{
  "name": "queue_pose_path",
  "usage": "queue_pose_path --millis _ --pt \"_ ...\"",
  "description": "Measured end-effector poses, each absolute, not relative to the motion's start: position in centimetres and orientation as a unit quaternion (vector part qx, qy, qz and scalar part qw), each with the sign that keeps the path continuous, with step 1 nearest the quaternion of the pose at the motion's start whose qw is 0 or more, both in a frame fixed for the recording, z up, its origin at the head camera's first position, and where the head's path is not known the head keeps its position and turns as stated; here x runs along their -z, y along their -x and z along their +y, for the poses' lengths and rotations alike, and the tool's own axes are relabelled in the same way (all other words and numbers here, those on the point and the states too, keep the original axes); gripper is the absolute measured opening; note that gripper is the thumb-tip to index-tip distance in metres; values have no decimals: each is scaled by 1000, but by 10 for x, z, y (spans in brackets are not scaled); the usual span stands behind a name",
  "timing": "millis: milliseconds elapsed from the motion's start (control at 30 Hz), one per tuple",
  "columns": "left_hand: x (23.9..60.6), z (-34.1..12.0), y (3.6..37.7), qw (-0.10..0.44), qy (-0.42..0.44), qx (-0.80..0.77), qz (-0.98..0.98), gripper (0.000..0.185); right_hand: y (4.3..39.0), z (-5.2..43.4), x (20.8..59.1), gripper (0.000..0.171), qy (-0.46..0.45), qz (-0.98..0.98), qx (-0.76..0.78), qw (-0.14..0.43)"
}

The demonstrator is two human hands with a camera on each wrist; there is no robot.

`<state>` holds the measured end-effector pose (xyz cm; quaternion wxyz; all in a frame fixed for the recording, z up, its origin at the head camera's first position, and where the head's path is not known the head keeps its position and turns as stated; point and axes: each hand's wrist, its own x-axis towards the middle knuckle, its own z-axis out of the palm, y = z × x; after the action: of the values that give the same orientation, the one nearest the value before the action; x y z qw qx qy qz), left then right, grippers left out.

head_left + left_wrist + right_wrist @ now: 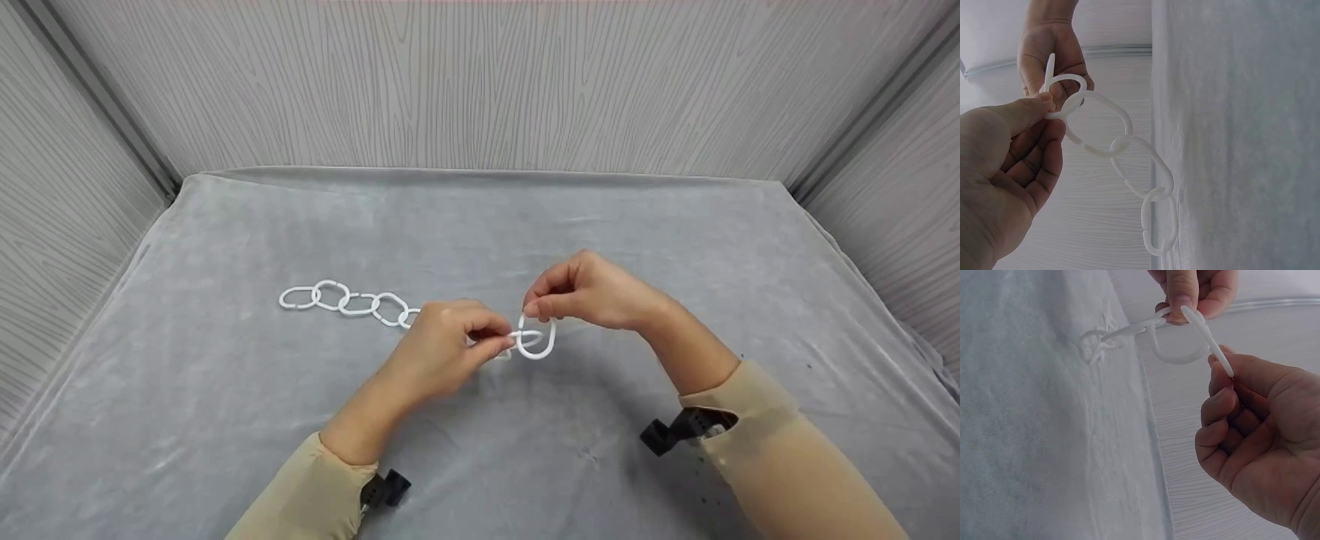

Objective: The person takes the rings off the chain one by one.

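A chain of white plastic links (358, 304) lies on the grey cloth to the left, and its right end rises to the hands. My left hand (448, 346) pinches a link near that end between thumb and forefinger. My right hand (592, 292) pinches the top of another oval link (553, 341), which hangs through the held one. In the left wrist view, several joined links (1143, 169) dangle from the left fingertips. The right wrist view has the right hand's link (1202, 329) edge-on between thumb and forefinger (1221, 377).
Grey cloth (247, 420) covers the table, with slight folds along its edges. Wood-grain panels (480, 82) stand behind it and at both sides. A small black wrist camera (660, 435) sits below the right sleeve, another (386, 489) at the left.
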<state>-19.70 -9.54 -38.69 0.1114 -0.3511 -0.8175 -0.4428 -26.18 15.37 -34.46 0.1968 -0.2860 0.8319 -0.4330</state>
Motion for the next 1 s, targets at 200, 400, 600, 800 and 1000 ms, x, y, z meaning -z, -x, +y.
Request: queue_pose_path --millis 200,400,600,800,1000 --pt "387 -95 197 114 354 438 -818 4 263 154 345 8 293 829 434 197" --pt "388 -95 198 116 358 439 -816 5 264 153 345 8 304 825 432 199" --pt "389 -95 198 115 352 439 -819 4 264 153 345 8 305 826 429 200" --pt "389 -94 197 114 349 437 -821 4 264 154 345 7 308 826 427 202" --pt "389 -95 198 114 350 432 -823 4 264 154 345 7 310 828 422 202"
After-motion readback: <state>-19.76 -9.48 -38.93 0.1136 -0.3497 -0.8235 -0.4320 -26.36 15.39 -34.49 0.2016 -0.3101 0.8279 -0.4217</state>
